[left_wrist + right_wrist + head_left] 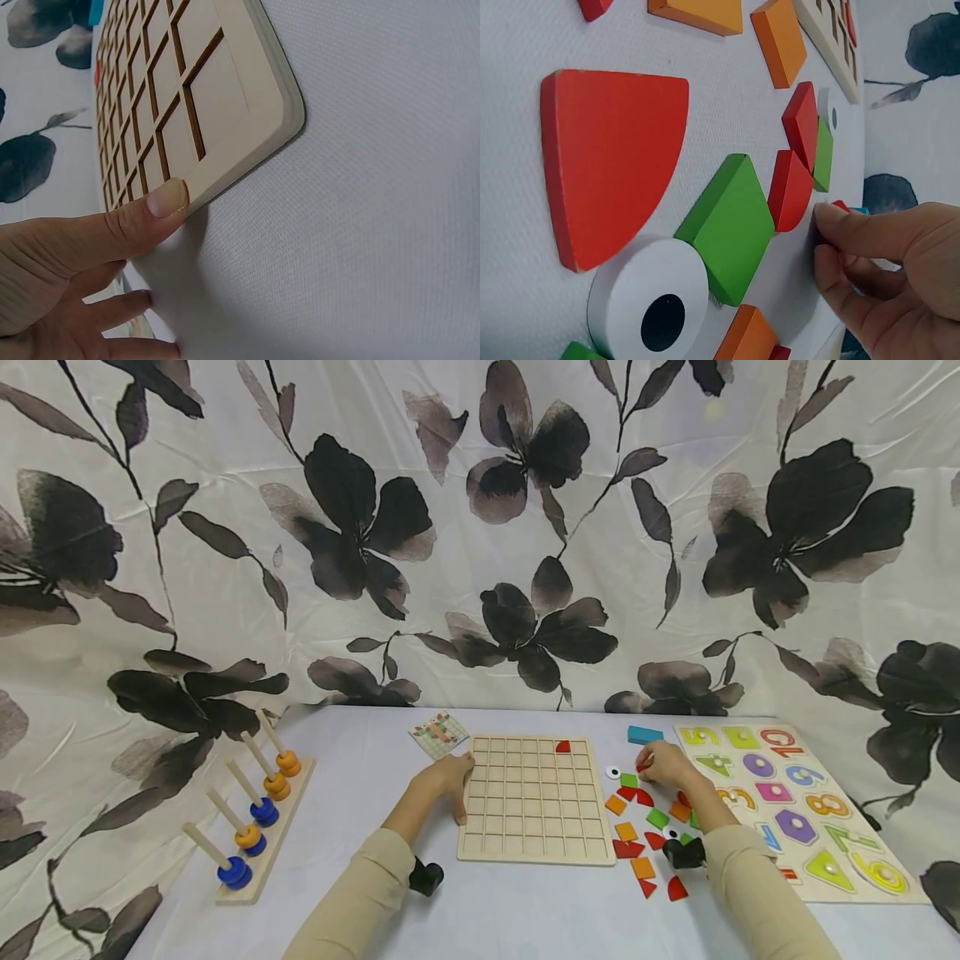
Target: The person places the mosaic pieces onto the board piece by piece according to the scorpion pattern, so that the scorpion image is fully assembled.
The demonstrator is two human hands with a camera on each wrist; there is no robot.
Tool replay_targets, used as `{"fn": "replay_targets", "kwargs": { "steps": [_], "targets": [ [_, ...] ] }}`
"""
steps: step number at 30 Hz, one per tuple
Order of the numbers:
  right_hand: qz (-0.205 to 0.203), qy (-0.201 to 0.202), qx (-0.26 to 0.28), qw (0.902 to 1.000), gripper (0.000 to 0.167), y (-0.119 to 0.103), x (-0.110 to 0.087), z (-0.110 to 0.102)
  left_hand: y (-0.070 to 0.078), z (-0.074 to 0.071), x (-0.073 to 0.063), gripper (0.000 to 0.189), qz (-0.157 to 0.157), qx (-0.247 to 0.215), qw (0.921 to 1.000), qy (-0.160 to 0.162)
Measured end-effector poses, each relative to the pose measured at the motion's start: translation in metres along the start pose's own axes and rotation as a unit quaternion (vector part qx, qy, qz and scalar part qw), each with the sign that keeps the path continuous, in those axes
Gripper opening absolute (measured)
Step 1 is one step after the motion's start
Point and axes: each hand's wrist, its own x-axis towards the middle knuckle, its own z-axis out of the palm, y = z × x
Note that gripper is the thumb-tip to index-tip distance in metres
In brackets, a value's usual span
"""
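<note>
from the head, the board (pixel 517 817) lies flat mid-table, a red piece (pixel 563 747) in its far row. the left hand (pixel 446 777) is at its left edge; the right hand (pixel 670 767), well apart from its right edge, is by loose pieces and near the blue box (pixel 644 735). the black wrist camera (pixel 684 852) sits low over those pieces and could knock them if that arm dips. the number puzzle (pixel 798 797) is close enough for the sleeve to nudge.

from the left wrist, the thumb lies on the board's rim, the other fingers spread apart off it. with only one edge steadied, a sideways bump could turn the board.

from the right wrist, thumb and fingertip pinch a second red piece (pixel 841 204), mostly hidden; i cannot tell how firm the hold is, and a shallow one could let it slip. the red quarter (pixel 615 157), white disc (pixel 645 262) and green piece (pixel 731 232) crowd together, so a brushing finger could scatter them.
</note>
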Motion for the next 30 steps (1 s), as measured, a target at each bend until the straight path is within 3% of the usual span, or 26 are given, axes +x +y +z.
{"fn": "replay_targets", "kwargs": {
  "steps": [5,10,16,22,30],
  "targets": [
    [-0.013,0.038,0.016,0.9991,0.016,0.001,-0.001,-0.003,0.0,0.0,0.0,0.106,0.0,0.001,1.0,0.003],
    [-0.056,0.077,0.048,0.9943,0.018,-0.004,0.001,-0.002,-0.001,0.0,0.001,0.105,0.001,0.002,1.0,0.002],
    [-0.069,0.072,0.131,0.9863,0.018,-0.02,0.009,0.003,0.0,0.0,0.001,0.106,0.0,0.0,1.0,-0.003],
    [-0.087,0.077,0.112,0.9869,0.013,-0.038,0.017,0.015,-0.001,0.0,0.001,0.106,0.004,0.004,1.0,-0.002],
    [-0.082,0.051,0.104,0.9899,0.015,-0.051,0.036,0.033,0.0,0.0,0.0,0.106,0.005,0.006,1.0,-0.002]
  ]
}}
